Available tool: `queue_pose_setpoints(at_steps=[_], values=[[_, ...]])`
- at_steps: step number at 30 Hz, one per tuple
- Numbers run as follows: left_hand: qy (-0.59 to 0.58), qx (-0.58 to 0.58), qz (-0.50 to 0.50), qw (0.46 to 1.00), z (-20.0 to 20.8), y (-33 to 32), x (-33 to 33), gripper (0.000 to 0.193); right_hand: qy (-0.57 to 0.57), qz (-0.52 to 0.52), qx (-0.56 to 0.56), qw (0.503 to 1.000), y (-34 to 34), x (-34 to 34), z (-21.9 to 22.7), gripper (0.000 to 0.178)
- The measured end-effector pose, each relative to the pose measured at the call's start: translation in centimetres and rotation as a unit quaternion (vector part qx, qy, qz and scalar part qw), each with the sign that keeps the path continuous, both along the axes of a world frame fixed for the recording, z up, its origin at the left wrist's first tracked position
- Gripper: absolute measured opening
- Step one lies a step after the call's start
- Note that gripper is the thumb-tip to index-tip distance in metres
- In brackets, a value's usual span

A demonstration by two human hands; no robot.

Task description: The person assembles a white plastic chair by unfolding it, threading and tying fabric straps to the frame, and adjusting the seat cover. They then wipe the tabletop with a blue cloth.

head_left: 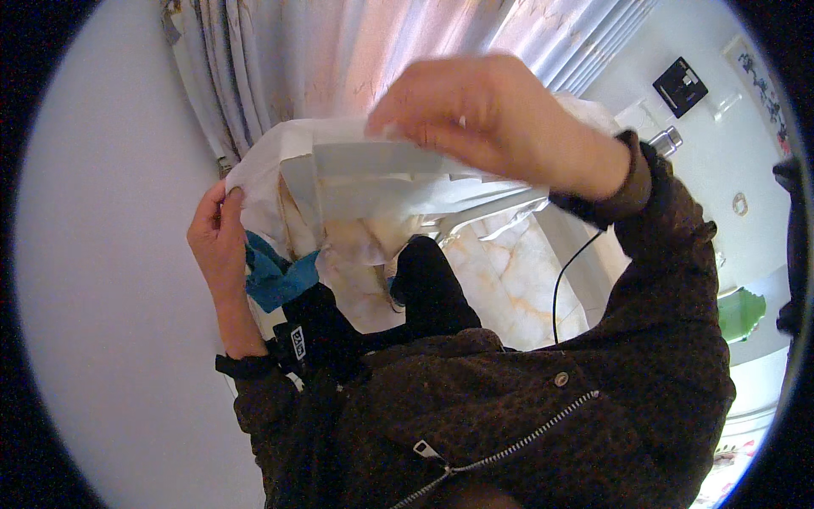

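Observation:
My left hand (219,242) is at the left, beside the wall. Its thumb and fingers pinch the edge of a thin white sheet (259,174); I cannot tell whether it is cloth or plastic. My right hand (483,114) is raised over the sheet's far side, its fingers curled together and smeared by motion. A tiny pale spot shows at these fingers, too small to name. Below my left hand hangs a blue cloth (284,276), close to my dark-clad leg. A pale boxy surface (373,161) shows beneath and beside the sheet.
A patterned curtain (339,51) hangs at the back. The plain wall (127,254) stands close on my left. At the right are a black cable (557,297), a metal flask (667,140), a dark square panel (680,86) and a green object (740,314). Marbled tiles (500,271) cover the floor.

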State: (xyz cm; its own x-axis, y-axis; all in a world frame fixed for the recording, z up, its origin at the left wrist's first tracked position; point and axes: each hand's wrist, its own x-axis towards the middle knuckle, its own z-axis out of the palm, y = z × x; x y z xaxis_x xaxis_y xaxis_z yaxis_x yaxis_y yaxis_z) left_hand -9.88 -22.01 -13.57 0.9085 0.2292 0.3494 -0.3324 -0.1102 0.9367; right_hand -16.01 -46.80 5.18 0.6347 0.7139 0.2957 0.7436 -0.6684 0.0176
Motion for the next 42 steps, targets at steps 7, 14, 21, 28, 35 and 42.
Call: queue_pose_setpoints(at_steps=[7, 14, 21, 28, 35, 42], values=[[-0.031, 0.045, -0.008, 0.998, -0.6, 0.9, -0.7, 0.014, -0.216, 0.022, 0.071, 0.974, 0.9, -1.5, -5.0, 0.03], [0.001, 0.087, -0.01, 0.996, -1.0, 1.6, -1.5, 0.014, -0.198, -0.054, 0.154, 0.966, 0.0, -1.9, -6.6, 0.033], [-0.026, 0.147, 0.028, 0.988, -1.0, 0.7, -2.2, 0.015, -0.165, -0.143, 0.085, 0.972, -4.2, -3.0, -5.0, 0.029], [0.002, 0.083, 0.021, 0.996, -1.2, 1.3, -2.4, 0.015, 0.063, -0.188, 0.105, 0.975, -9.8, -1.9, -4.5, 0.033], [0.011, 0.074, 0.021, 0.997, -0.1, 1.1, -2.8, 0.014, 0.108, -0.094, 0.18, 0.973, -12.2, -2.0, -4.3, 0.036], [0.014, 0.056, -0.039, 0.998, 1.3, 0.3, -3.4, 0.014, 0.191, -0.213, 0.124, 0.95, -14.2, -2.5, -4.4, 0.039]])
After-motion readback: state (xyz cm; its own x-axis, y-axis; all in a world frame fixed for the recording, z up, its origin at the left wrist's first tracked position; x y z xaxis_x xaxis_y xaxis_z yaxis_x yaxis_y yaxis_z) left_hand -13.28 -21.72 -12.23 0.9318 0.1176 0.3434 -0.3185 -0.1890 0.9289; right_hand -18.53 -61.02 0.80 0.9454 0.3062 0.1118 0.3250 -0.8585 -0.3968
